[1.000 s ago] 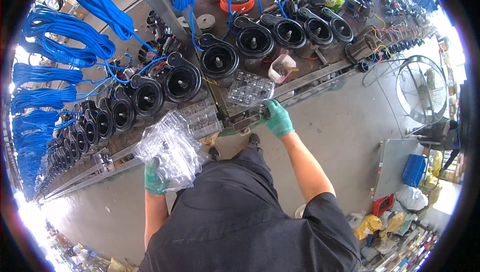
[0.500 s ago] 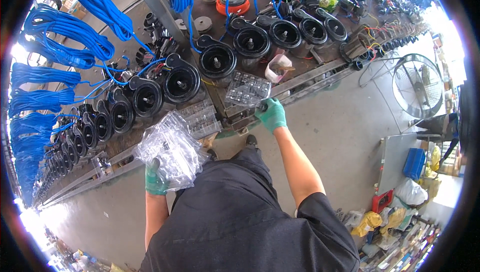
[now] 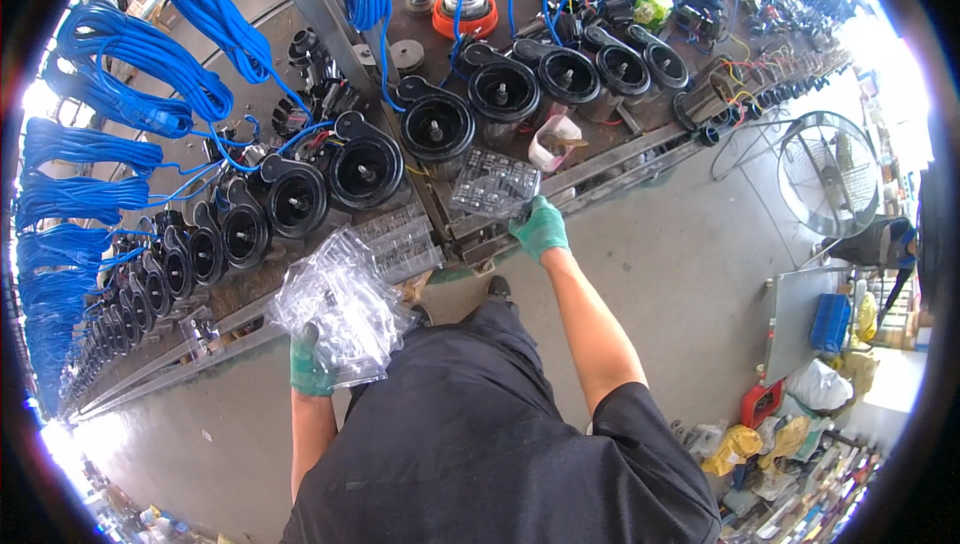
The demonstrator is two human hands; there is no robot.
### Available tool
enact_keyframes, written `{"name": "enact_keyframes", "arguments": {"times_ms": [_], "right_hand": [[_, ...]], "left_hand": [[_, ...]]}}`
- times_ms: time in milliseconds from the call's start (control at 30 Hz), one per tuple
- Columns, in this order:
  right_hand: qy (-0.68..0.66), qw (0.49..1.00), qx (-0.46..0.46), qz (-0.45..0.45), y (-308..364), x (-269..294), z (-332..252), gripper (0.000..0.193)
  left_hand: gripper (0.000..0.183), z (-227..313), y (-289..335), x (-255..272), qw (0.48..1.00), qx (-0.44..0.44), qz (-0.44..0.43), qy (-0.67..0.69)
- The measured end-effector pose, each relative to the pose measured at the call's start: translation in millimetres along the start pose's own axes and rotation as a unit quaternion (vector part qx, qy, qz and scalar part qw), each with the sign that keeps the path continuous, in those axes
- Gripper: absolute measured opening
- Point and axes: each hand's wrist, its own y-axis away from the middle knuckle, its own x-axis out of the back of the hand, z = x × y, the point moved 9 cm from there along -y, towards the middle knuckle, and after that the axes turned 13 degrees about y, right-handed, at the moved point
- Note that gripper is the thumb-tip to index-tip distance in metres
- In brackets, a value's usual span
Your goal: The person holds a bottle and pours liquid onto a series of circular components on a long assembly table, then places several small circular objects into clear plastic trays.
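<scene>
My left hand (image 3: 312,364), in a green glove, is closed on a loose stack of clear plastic trays (image 3: 342,309) in front of the bench. My right hand (image 3: 544,229), gloved the same way, pinches the near right corner of a clear compartment tray (image 3: 492,184) at the bench edge. Small parts seem to sit in that tray's pockets. Another clear compartment tray (image 3: 398,242) lies on the edge between my hands. Behind the trays stands a row of black round pump-like housings (image 3: 436,128), each with a metal shaft in its middle.
Blue cable coils (image 3: 130,64) hang along the left and far side. Near the right-hand tray is a small white container (image 3: 553,144); farther back sits an orange round part (image 3: 465,14). A metal post (image 3: 325,14) rises from the bench. A large fan (image 3: 830,174) stands on the right.
Both hands keep nearly the same places, with the tray stack and the compartment tray barely shifted. My view has moved slightly.
</scene>
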Motion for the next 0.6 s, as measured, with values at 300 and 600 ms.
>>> {"name": "enact_keyframes", "arguments": {"times_ms": [300,600], "right_hand": [[0.0,0.998,-0.009,-0.064,-6,3,4,0.04],[0.039,0.996,0.057,-0.063,18,22,6,0.079]], "left_hand": [[0.087,1,-1,4,1.0,-0.008,0.007,0.004],[0.084,9,5,27,0.999,-0.033,0.011,-0.007]]}}
